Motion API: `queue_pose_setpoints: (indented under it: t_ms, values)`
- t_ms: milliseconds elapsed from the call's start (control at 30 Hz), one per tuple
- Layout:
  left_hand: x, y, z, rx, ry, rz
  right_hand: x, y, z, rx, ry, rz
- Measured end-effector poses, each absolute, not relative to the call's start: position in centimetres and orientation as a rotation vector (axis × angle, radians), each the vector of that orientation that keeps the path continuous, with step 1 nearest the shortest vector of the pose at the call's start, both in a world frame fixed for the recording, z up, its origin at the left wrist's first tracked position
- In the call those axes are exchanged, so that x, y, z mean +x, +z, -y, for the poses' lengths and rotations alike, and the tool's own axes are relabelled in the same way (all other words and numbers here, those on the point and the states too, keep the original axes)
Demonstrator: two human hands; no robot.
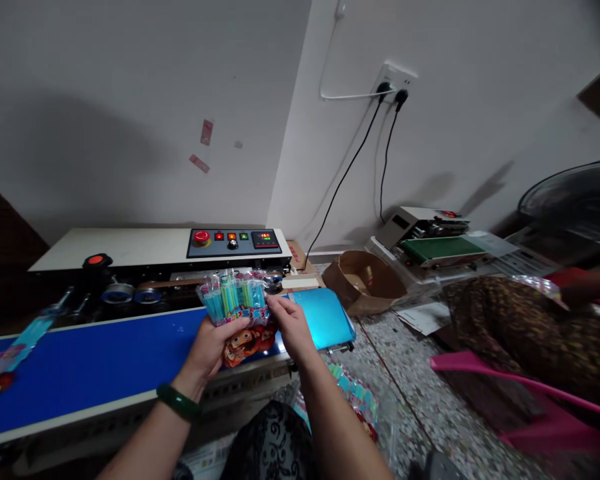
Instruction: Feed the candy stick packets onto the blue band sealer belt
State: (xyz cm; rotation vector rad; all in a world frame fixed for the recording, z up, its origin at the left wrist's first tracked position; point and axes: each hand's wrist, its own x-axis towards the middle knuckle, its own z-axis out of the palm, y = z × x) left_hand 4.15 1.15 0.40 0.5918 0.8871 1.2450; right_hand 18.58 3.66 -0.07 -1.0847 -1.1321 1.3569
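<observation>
Hands are gripping a clear packet (pixel 235 303) of blue/green sticks over the blue belt (pixel 95 363): left hand (pixel 213 347) clasping the cartoon-printed bottom, right hand (pixel 287 320) pinching the side edge. Packet is looking light, crinkly, slippery; prob best held by the edges. Sealer's panel (pixel 235 241) is glowing beyond, digits too small to read.

White walls (pixel 130 100) meet at corner — socket (pixel 394 79) with 2 black cords; speckled floor (pixel 410 373).
</observation>
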Motion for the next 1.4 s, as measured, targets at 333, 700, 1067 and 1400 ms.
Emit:
queue_pose_setpoints:
  t_ms: [333,700,1067,1400]
  values:
    - [4.7,0.1,-1.7,0.467,1.318,-0.941,18.8,-1.2,-3.8,-1.045,1.183,0.794]
    - [3.2,0.9,-1.7,0.417,1.321,-1.006,25.2,-3.2,-6.4,-1.34,1.465,0.619]
    - [3.1,1.1,-1.2,0.409,1.186,-0.934,23.9,-2.2,-3.4,-0.944,1.414,0.717]
    - [5.1,0.4,0.0,0.648,0.961,-0.74,20.0,1.9,-1.1,-0.876,1.123,0.955]
